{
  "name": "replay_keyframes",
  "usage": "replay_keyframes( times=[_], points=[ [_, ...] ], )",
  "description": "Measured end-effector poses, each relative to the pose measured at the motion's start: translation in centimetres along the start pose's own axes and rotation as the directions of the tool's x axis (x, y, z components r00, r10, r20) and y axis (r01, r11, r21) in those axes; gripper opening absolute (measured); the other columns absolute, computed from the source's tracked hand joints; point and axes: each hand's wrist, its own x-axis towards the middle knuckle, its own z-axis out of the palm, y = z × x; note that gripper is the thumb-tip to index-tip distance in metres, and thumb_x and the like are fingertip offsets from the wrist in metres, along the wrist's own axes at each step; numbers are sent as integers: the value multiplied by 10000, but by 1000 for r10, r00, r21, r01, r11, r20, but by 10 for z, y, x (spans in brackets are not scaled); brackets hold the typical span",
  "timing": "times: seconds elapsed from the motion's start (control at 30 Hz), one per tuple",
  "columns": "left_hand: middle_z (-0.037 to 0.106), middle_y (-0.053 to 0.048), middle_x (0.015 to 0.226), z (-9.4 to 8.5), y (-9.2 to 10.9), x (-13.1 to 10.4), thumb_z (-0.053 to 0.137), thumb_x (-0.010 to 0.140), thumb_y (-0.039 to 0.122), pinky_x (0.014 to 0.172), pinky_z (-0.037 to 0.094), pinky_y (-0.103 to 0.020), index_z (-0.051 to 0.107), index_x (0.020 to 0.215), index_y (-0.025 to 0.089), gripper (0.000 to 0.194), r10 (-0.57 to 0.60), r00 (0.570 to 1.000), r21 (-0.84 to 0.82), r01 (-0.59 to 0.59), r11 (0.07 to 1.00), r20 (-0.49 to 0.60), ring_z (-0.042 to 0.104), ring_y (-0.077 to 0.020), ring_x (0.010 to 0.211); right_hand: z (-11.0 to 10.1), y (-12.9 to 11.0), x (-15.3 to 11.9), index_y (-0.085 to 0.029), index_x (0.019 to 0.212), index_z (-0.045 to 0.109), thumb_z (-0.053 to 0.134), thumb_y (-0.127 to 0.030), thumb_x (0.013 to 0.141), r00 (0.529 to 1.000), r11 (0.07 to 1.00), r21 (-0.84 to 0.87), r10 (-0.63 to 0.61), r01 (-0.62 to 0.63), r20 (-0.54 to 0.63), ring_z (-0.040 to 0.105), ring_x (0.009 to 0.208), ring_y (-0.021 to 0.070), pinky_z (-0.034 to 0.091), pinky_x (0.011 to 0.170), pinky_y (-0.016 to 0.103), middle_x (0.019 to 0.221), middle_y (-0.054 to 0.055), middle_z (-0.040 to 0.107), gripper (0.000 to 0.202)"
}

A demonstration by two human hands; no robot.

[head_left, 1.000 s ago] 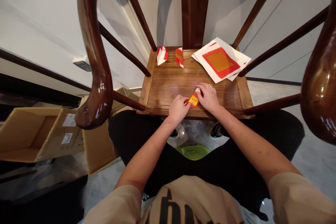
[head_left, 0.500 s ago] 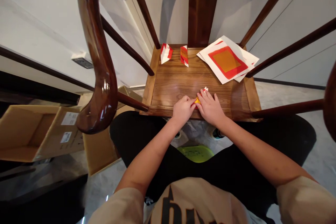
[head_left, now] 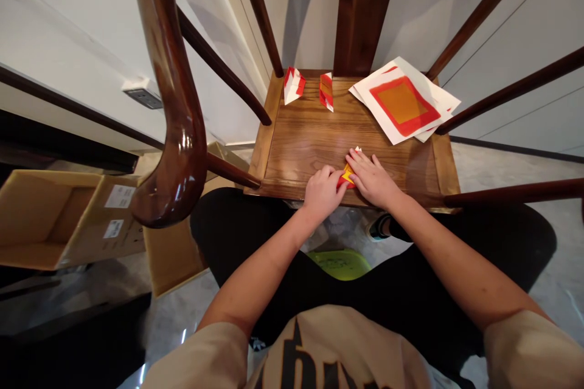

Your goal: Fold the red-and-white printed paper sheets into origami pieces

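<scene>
A small folded paper [head_left: 347, 174], red and yellow with a white tip, lies on the wooden chair seat [head_left: 310, 134] close to its front edge. My left hand [head_left: 323, 191] grips the paper's left side, thumb and fingers closed at its edge. Lying flat over the paper's right part is my right hand [head_left: 371, 179], fingers extended and pressing down, so much of the paper is hidden. Two other folded papers rest near the back of the seat: one white and red [head_left: 294, 85], the other red and orange [head_left: 326, 92].
A stack of white sheets with red and orange squares [head_left: 404, 103] lies at the seat's back right. The chair's curved armrest [head_left: 171, 152] rises at left. Open cardboard boxes [head_left: 104, 225] stand on the floor at left. Something green [head_left: 342, 264] lies below the seat.
My left hand has shifted slightly at the folded paper, and more of its red and yellow surface shows between my hands. The view has tilted a little.
</scene>
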Motion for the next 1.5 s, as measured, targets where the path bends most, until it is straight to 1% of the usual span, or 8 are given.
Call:
replay_keyframes(
  times=[0.43,0.57,0.77,0.97,1.13,1.3,1.4,1.5],
  points=[
    [580,-121,1265,3,3,-4,521,949,451,916,419,-410,616,1182,173,375,46,999,101,-43,994,-26,522,-280,1114,-4,7,11,-140,1537,320,272,-323,1025,996,997,-28,-73,74,50,201,1510,262,197,1215,530,1621,112,261,546],
    [586,-124,1277,5,3,-5,525,949,441,915,418,-417,575,1273,173,423,62,996,141,-53,989,-65,530,-285,1120,-3,7,11,-143,1538,317,263,-324,1026,995,996,-33,-82,84,49,207,1508,259,204,1210,539,1618,109,268,546],
    [563,-118,1387,9,1,-14,456,990,344,1021,404,-415,519,1373,162,429,267,963,135,-259,956,-47,511,-262,1239,-1,9,12,-150,1542,317,287,-311,1016,997,997,-11,-77,78,17,201,1509,273,211,1209,529,1618,107,273,551],
    [505,-159,1466,19,3,-39,614,902,432,1145,318,-517,507,1392,107,598,270,960,169,-255,952,-71,422,-345,1377,-13,-1,1,-183,1545,319,317,-344,1009,997,997,77,21,-15,-77,206,1503,321,210,1185,610,1617,95,273,560],
    [641,-115,1320,21,-4,-44,679,877,329,1015,464,-458,635,1245,160,407,313,946,175,-295,939,-84,546,-321,1274,-31,-2,-4,-195,1484,441,346,-353,1002,968,980,191,99,-55,-230,327,1461,309,299,1165,565,1547,93,421,516],
    [720,-68,1187,6,-18,-45,635,912,265,935,518,-417,707,1097,213,205,382,914,73,-375,924,-134,622,-275,1200,-44,10,-3,-164,1332,609,407,-392,984,912,931,356,214,-82,-350,471,1372,287,370,1145,490,1373,114,613,463],
    [730,-66,1172,-10,-26,-42,592,933,232,903,535,-380,713,1099,226,206,332,925,-54,-347,936,-183,687,-222,1084,-45,12,-2,-196,1259,661,420,-410,981,888,889,451,267,-78,-375,555,1291,265,410,1116,461,1308,96,660,425],
    [756,-64,1091,-23,-26,-34,605,922,251,876,543,-351,736,1064,224,195,126,943,-232,-202,951,-307,716,-207,992,-42,8,0,-228,1211,682,458,-446,969,875,806,586,341,-84,-344,623,1190,250,458,1061,440,1243,76,695,396]
  ],
)
